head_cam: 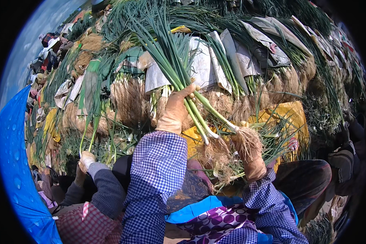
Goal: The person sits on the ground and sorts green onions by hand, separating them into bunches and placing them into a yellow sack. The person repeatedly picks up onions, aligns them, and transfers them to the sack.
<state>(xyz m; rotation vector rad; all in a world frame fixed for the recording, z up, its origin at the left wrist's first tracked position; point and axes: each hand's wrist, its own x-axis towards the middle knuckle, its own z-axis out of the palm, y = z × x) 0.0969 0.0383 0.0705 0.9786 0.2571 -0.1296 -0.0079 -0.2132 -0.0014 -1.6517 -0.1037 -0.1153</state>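
Observation:
My gloved left hand (178, 105) is closed around the stalks of several green onions (198, 117), whose dark green leaves fan upward. Their white ends and brown roots point down to the right. My gloved right hand (250, 152) is at the root end of the thickest stalk, with the tangle of roots (248, 141) hanging over its fingers; whether it grips them is hidden. Below lie more loose green onions and roots (224, 175) near my knees. A yellow plastic sheet (288, 116) is spread under leaves and loose stalks beside the right hand.
Rows of bundled green onions (128, 94), partly covered by white sacks (201, 64), stand ahead. At the left, a co-worker's gloved hand (87, 160) holds stalks, beside a blue umbrella (18, 158). Another person's dark sleeve shows at the far right.

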